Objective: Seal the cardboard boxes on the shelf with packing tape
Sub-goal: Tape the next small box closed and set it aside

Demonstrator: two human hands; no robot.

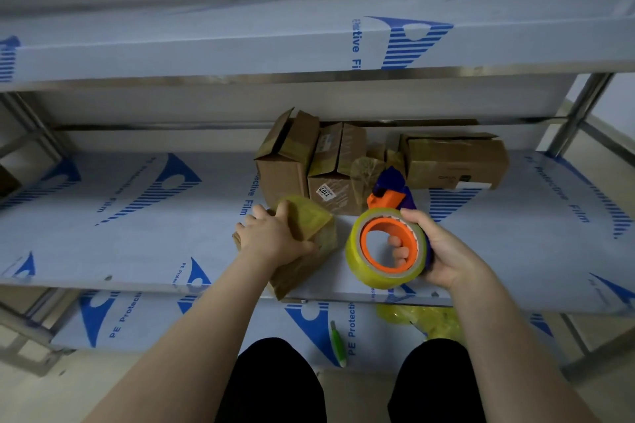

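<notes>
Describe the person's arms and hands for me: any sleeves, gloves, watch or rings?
The left forearm and right forearm are bare to the frame's edge; no sleeves show. The left hand and right hand wear no gloves, and no ring, watch or bracelet shows. Below them, black trousers cover the knees.
</notes>
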